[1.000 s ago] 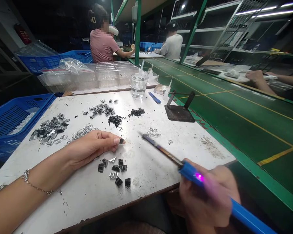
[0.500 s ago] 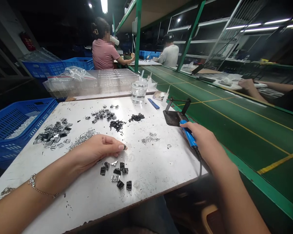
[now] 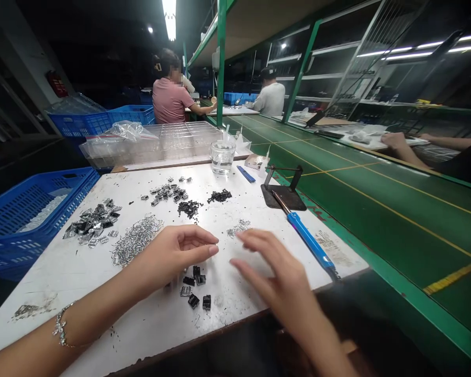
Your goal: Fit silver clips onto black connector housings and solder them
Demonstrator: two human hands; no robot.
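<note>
My left hand [image 3: 186, 250] is over the middle of the white table, thumb and fingertips brought together in a pinch. Whatever lies between them is hidden. Facing it, my right hand [image 3: 277, 267] is open and slightly blurred, its thumb and fingers apart with nothing in them. A soldering iron [image 3: 308, 238] with a blue handle lies at the right, its metal shaft on a dark stand [image 3: 284, 196]. Several small black and metal parts [image 3: 193, 300] sit in front of my left hand. Behind it is a pile of bent metal pins [image 3: 135, 241].
Metal-and-black pieces [image 3: 92, 222] are heaped at the left, with tiny black bits [image 3: 188, 208] further back. A glass of water [image 3: 222, 157] and a blue strip [image 3: 246, 174] stand near the back edge. Blue crates [image 3: 35, 209] flank the table; a green conveyor [image 3: 369, 209] runs along the right.
My right hand has let go of the soldering iron and moved left towards my left hand. The iron now lies on the stand and table. The black part at my left fingertips no longer shows.
</note>
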